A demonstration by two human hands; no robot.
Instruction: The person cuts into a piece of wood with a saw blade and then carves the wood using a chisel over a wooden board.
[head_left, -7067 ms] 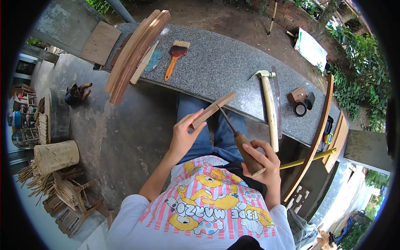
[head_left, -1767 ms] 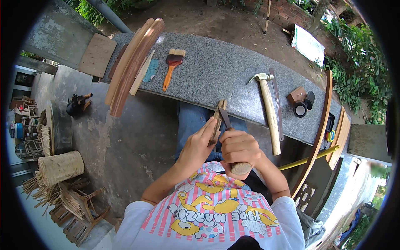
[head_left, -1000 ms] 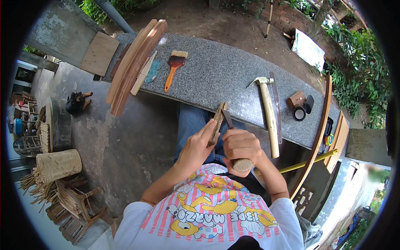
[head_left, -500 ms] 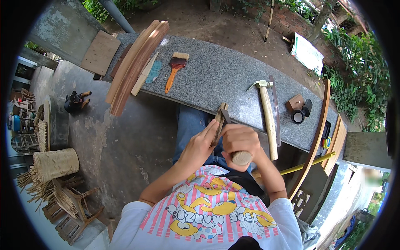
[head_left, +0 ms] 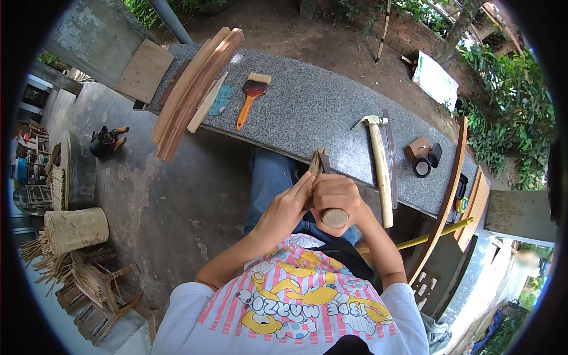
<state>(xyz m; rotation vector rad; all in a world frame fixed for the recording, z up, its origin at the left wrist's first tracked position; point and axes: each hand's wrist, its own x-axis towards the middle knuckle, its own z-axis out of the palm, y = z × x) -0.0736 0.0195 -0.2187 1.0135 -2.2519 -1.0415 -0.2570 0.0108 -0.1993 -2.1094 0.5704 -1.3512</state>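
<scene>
My left hand [head_left: 286,207] is closed around a short, narrow piece of wood [head_left: 316,162], its far end resting at the near edge of the granite bench [head_left: 313,97]. In my right hand [head_left: 340,196] is a knife with a thick wooden handle [head_left: 335,218]; the handle's round butt points back at me. The knife's dark blade [head_left: 325,165] lies along the right side of the wood, and the two hands are close together. My fingers hide the lower part of the wood and most of the handle.
Right of my hands lie a hammer [head_left: 380,163], a thin metal strip [head_left: 391,163] and a small box with a black round case [head_left: 422,167]. A paintbrush [head_left: 253,97] and long wooden strips [head_left: 198,94] lie left. A long curved board [head_left: 445,204] crosses the bench's right end.
The knife and my right hand have shifted slightly left, closer to the wood and my left hand. Both hands keep their hold.
</scene>
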